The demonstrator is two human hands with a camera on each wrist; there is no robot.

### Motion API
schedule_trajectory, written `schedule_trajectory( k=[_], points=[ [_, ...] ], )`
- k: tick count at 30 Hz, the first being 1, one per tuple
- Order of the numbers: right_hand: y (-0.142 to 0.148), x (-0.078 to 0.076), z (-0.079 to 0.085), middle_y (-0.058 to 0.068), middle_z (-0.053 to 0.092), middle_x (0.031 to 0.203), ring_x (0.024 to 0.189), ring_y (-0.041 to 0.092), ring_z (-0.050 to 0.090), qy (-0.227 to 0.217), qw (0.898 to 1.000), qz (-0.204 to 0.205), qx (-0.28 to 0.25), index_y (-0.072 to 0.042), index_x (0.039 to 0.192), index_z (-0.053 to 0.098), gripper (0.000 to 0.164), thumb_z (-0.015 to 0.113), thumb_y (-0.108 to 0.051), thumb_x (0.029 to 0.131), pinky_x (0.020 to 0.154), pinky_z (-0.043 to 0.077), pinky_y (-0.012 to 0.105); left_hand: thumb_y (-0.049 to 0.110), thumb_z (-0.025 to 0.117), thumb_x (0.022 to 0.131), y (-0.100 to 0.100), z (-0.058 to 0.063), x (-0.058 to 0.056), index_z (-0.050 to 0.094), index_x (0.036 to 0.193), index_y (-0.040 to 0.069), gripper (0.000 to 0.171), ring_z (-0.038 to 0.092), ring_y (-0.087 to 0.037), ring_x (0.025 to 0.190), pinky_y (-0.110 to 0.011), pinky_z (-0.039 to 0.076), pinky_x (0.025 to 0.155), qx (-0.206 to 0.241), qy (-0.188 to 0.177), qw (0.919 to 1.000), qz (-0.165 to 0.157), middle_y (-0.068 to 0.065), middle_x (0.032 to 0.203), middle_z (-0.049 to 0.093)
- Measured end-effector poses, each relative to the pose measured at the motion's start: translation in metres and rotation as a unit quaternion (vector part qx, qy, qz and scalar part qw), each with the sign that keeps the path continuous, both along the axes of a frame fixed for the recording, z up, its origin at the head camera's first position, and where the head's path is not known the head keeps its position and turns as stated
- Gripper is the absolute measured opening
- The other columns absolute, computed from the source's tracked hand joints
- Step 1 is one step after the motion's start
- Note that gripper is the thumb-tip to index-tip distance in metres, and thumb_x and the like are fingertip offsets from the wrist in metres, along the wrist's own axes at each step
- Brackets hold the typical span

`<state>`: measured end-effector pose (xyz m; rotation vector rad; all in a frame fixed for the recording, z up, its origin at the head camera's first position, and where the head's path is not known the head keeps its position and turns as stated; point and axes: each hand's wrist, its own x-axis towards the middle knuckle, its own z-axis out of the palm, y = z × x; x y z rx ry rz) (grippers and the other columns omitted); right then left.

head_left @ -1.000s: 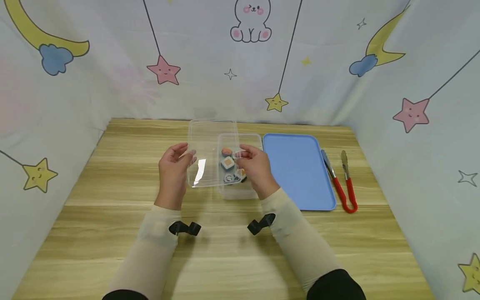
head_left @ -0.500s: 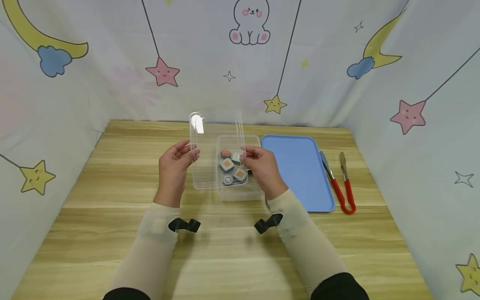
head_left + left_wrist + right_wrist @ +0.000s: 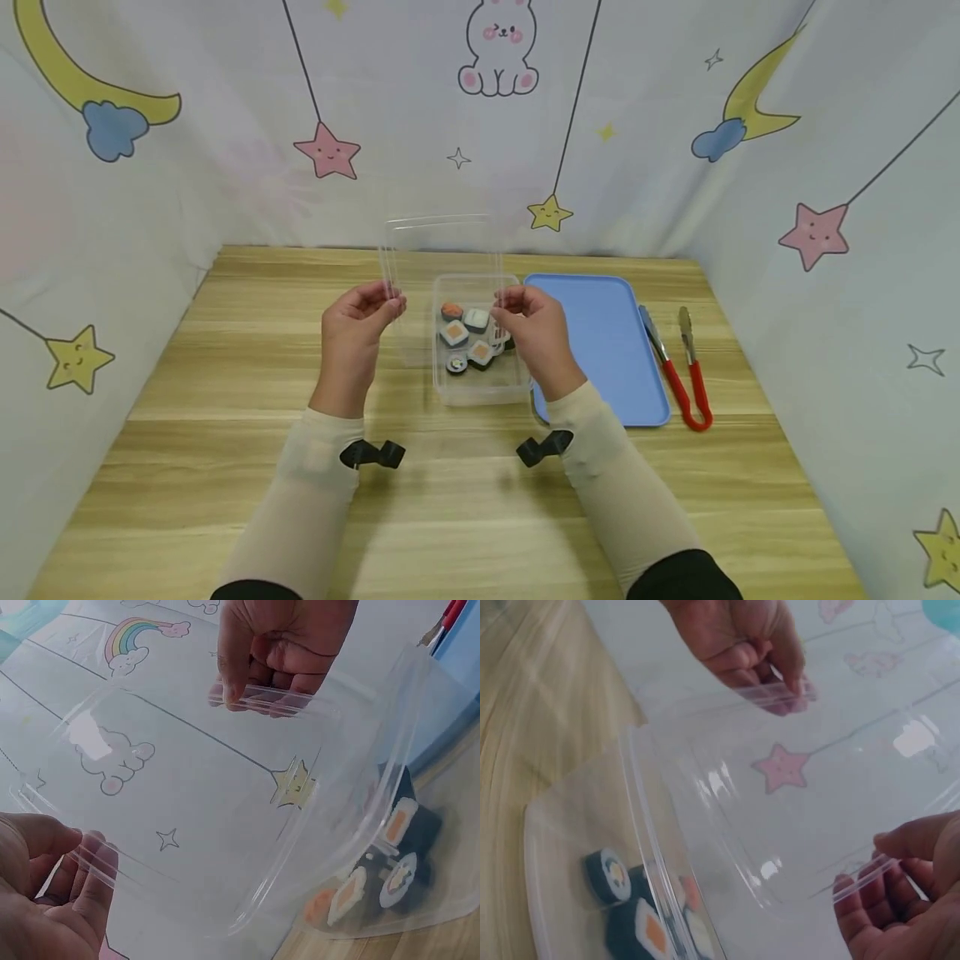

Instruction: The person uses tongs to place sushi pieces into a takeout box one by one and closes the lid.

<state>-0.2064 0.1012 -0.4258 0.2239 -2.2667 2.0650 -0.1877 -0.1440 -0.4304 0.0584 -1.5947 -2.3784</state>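
Note:
A clear plastic lid (image 3: 442,222) is held up between both hands, tilted with its far edge raised. My left hand (image 3: 349,343) pinches its left edge between thumb and fingers. The opposite edge is pinched by my right hand (image 3: 537,337). Below and slightly right of the lid, a clear plastic container (image 3: 482,395) stands on the table. Several toy sushi pieces lie inside, among them a square roll with an orange centre (image 3: 454,333) and a small round roll (image 3: 607,876). My right hand hides part of the container's right side.
A blue tray (image 3: 596,350) lies just right of the container, partly under my right hand in the head view. Farther right are tongs with red handles (image 3: 700,387), spread apart. A printed curtain (image 3: 420,108) rises behind the wooden table (image 3: 225,467) and along its sides.
Both hands have shifted the lid rightward and tilted its far edge up, uncovering more of the container from above. My right hand has moved right; the container and tray stay put.

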Motion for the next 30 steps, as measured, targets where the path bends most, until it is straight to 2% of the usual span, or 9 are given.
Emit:
schedule_trajectory(
  k=[3,7,14,20,26,30],
  points=[
    [0.003,0.0,0.002,0.008,0.07,0.107,0.096,0.021,0.064,0.01,1.0,-0.017,0.016,-0.002,0.108,0.072,0.012,0.074,-0.004,0.096,0.077,0.061,0.036,-0.013,0.071,0.092,0.003,0.003,0.002,0.072,0.107,-0.002,0.019,0.071,-0.019,0.094,-0.031,0.063,0.091,-0.005,0.019,0.9998,-0.004,-0.007,0.098,0.073],
    [0.005,0.002,0.004,0.008,0.07,0.106,0.096,0.022,0.065,0.02,0.999,-0.03,0.019,-0.001,0.104,0.072,0.01,0.075,-0.004,0.095,0.081,0.061,0.04,-0.012,0.073,0.091,0.005,0.005,0.004,0.073,0.102,0.0,0.017,0.07,-0.019,0.094,-0.031,0.063,0.091,-0.02,0.048,0.9986,-0.009,-0.006,0.096,0.072],
    [0.011,0.004,0.007,0.006,0.07,0.1,0.093,0.021,0.068,0.034,0.998,-0.046,0.032,-0.007,0.094,0.072,0.006,0.078,-0.007,0.094,0.077,0.061,0.03,-0.012,0.073,0.091,0.008,0.006,0.005,0.071,0.093,0.002,0.014,0.07,-0.02,0.095,-0.03,0.062,0.091,-0.038,0.078,0.996,-0.021,-0.005,0.093,0.071],
    [0.018,0.003,0.007,0.009,0.07,0.099,0.093,0.02,0.071,0.032,0.997,-0.06,0.033,-0.005,0.094,0.072,0.008,0.079,-0.008,0.093,0.078,0.061,0.029,-0.011,0.072,0.091,0.011,0.004,0.006,0.07,0.089,0.009,0.02,0.069,-0.017,0.093,-0.024,0.062,0.084,-0.074,0.072,0.9944,-0.025,-0.002,0.093,0.071],
    [0.021,0.001,0.004,0.017,0.071,0.103,0.091,0.017,0.071,0.03,0.997,-0.068,0.03,-0.002,0.1,0.075,0.012,0.08,-0.008,0.092,0.074,0.06,0.025,-0.009,0.072,0.092,0.013,0.003,0.007,0.069,0.091,0.015,0.024,0.065,-0.013,0.087,-0.021,0.06,0.077,-0.109,0.038,0.9931,-0.019,0.004,0.09,0.069],
    [0.023,0.001,0.002,0.014,0.071,0.102,0.088,0.016,0.069,0.033,0.997,-0.069,0.018,0.0,0.102,0.075,0.013,0.079,-0.007,0.092,0.073,0.06,0.024,-0.01,0.071,0.092,0.014,0.003,0.007,0.071,0.094,0.007,0.017,0.067,-0.013,0.09,-0.02,0.06,0.078,-0.11,0.05,0.9923,-0.03,0.003,0.095,0.072]
  ],
)
